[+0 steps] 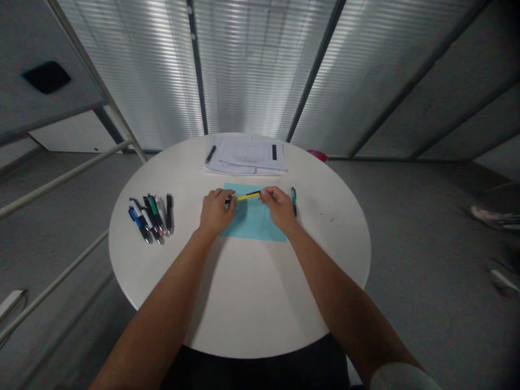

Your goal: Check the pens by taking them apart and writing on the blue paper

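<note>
A yellow and black pen (247, 196) is held crosswise between my two hands, over a light blue sheet of paper (254, 227). My left hand (217, 210) grips its black left end between thumb and fingers. The other end is pinched by my right hand (278, 206), whose fingers hide the tip. Just right of my right hand lies a green and black pen (293, 200) on the white table.
On the round white table (252, 303), a pile of several pens (150, 216) lies at the left. Printed papers (247, 154) with a black pen (210, 154) on top are stacked at the far side. A pale metal rail (65, 179) stands beyond the table's left edge.
</note>
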Action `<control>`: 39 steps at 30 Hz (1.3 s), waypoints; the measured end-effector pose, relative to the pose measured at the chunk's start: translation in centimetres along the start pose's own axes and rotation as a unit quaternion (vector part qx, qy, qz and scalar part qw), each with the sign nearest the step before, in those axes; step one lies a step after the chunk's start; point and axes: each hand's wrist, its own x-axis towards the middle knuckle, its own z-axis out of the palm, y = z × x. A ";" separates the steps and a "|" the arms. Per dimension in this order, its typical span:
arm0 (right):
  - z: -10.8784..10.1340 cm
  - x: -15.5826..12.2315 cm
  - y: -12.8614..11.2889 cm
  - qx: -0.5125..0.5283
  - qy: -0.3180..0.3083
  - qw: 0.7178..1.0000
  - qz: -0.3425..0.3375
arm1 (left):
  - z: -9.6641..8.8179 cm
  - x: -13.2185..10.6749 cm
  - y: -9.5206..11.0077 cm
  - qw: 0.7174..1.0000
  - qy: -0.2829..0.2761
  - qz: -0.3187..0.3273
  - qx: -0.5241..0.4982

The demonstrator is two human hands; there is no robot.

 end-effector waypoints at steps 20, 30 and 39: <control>-0.3 0.7 0.7 0.078 0.054 0.993 0.072 | 0.7 1.0 -0.6 0.892 0.071 -0.207 -0.394; -0.2 0.6 -0.5 0.154 0.072 0.978 0.123 | 0.7 0.8 -0.2 0.880 0.061 -0.217 -0.418; -0.2 0.5 -0.8 0.197 0.049 0.968 0.145 | 0.8 1.0 -0.6 0.866 0.059 -0.239 -0.435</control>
